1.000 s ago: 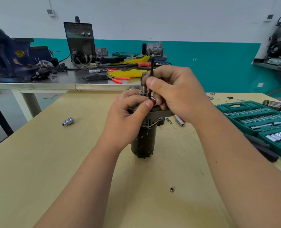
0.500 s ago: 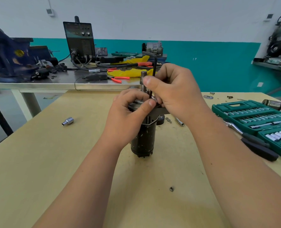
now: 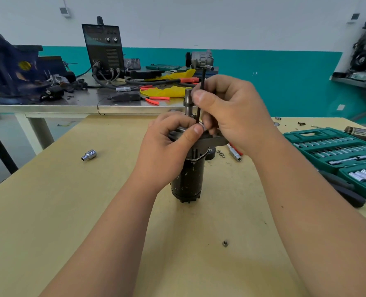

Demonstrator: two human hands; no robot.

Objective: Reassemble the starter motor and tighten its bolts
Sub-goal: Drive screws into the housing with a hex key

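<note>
Two hands meet at the starter motor [image 3: 188, 179], which stands upright in the middle of the smooth tan table [image 3: 70, 211]. Its round black body is scratched, and its grey metal shaft [image 3: 188, 101] points straight up. The left hand [image 3: 167, 153] grips its flat top. The right hand [image 3: 231, 112] pinches a thin black bent key [image 3: 203, 77], upright just beside the shaft.

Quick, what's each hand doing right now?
Left hand: grips the top of the starter motor.
Right hand: pinches the hex key, held upright at the motor's top.
</note>
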